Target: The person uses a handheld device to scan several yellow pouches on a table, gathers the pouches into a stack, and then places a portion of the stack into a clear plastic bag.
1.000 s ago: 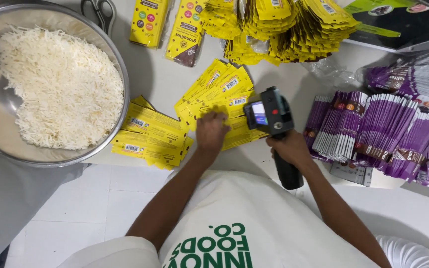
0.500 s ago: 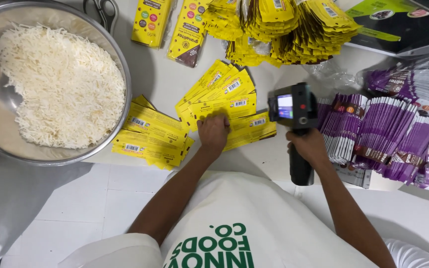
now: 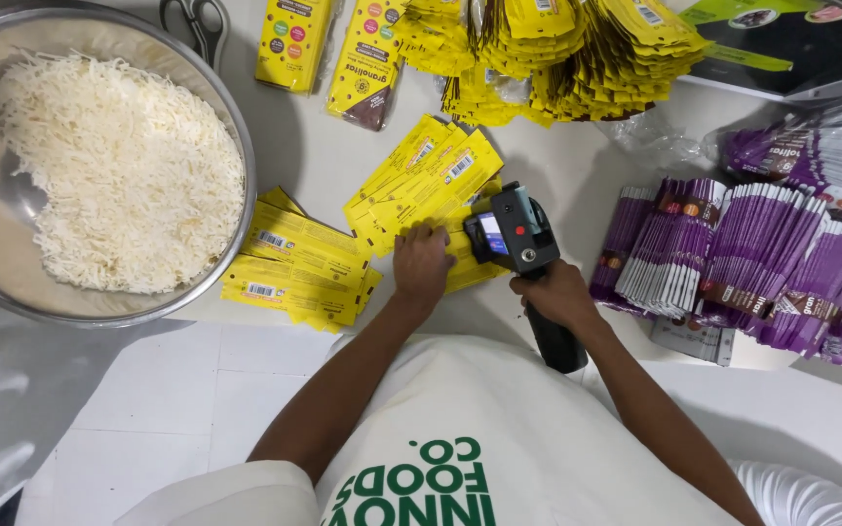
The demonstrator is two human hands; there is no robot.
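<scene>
Handheld printer [image 3: 512,234] hovering over yellow pouches [image 3: 426,180]
Left hand [image 3: 421,265] is pressing fanned pouches flat, fingers spread; right hand [image 3: 559,294] is gripping the printer's handle, fingers wrapped tight.

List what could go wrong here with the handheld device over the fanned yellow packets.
1. The left hand presses the fanned yellow packets right beside the handheld device in the right hand; its fingers could end up under the head.
2. The packets overlap loosely, so they may slide askew.
3. The second yellow stack lies against the metal bowl of white shreds; strands could spill onto it.
</scene>
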